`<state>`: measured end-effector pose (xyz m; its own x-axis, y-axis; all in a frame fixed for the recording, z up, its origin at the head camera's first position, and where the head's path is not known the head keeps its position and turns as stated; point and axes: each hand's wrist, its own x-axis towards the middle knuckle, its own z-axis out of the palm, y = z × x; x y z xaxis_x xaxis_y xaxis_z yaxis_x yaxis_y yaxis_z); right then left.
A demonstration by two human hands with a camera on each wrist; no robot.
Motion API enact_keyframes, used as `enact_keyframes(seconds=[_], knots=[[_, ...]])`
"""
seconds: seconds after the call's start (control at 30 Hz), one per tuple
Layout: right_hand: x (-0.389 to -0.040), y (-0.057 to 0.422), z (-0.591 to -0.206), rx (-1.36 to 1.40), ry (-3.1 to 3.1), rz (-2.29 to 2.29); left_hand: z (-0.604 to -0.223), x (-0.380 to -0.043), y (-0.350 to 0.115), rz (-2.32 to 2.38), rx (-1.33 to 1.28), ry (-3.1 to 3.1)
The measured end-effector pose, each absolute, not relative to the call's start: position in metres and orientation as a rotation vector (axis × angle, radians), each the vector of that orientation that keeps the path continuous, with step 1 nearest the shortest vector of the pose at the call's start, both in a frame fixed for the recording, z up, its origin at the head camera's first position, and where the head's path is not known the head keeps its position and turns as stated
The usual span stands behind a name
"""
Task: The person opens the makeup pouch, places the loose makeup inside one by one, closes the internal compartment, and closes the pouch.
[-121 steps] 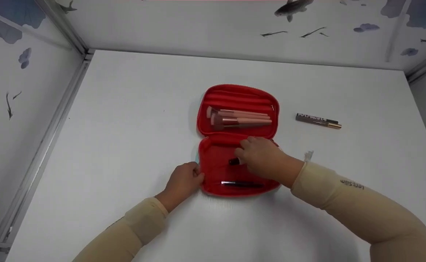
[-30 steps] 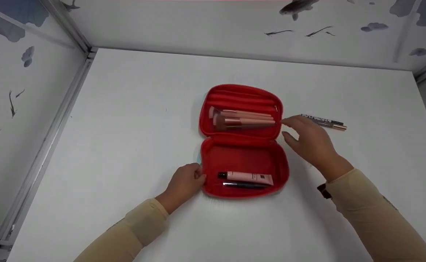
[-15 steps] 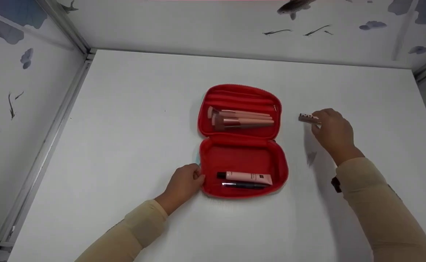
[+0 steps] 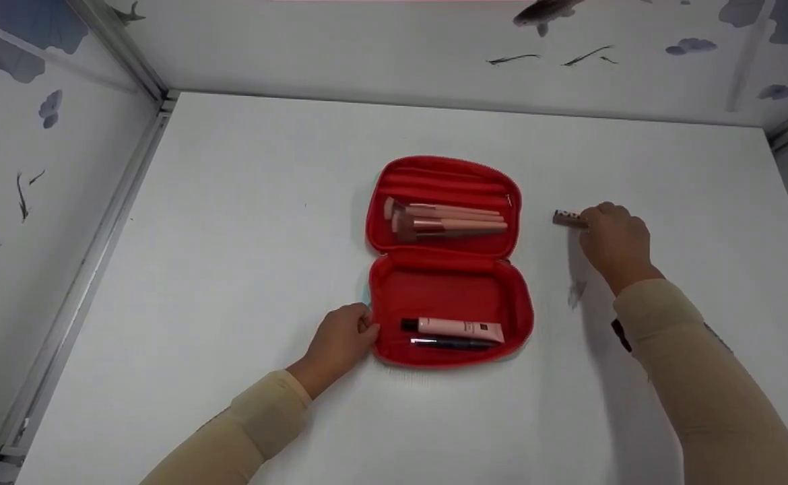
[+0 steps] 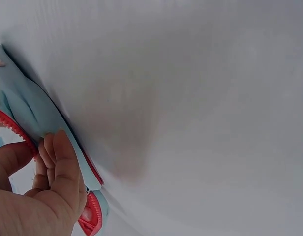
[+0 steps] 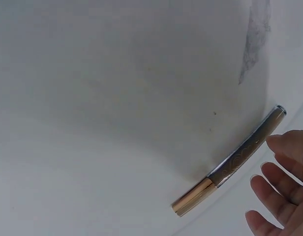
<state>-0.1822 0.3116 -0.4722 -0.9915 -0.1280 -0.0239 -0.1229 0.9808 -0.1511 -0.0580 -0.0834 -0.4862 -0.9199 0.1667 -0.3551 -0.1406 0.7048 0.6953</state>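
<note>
I've got left hand (image 4: 340, 335) pinching red case (image 4: 448, 293) by left edge, right hand (image 4: 616, 239) at brown tube (image 6: 244, 156), gold cap (image 6: 193, 197) clear of fingers; honestly can't tell if it's gripping.

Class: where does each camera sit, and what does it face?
On head: looks forward and down at open red fabric case; left hand, right hand, beige sleeves show.
On left wrist: faces case's edge; left hand shows.
On right wrist: faces slim gold-capped brown tube; right hand shows.
Head and left wrist share case and left hand.
</note>
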Motion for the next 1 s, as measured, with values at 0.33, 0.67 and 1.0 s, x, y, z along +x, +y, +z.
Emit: enact_keyframes(seconds=[0.33,0.67,1.0], knots=[[-0.192,0.316,-0.48,-0.195,3.049,-0.059,-0.485,-0.057,-0.083,1.069,0.025,2.525],[-0.195,0.318,-0.48,-0.182,2.983,0.046,-0.487,-0.058,-0.082,1.062,0.019,2.534],[-0.193,0.319,-0.48,-0.257,2.961,0.119,-0.488,-0.058,-0.081,1.075,0.001,2.532]])
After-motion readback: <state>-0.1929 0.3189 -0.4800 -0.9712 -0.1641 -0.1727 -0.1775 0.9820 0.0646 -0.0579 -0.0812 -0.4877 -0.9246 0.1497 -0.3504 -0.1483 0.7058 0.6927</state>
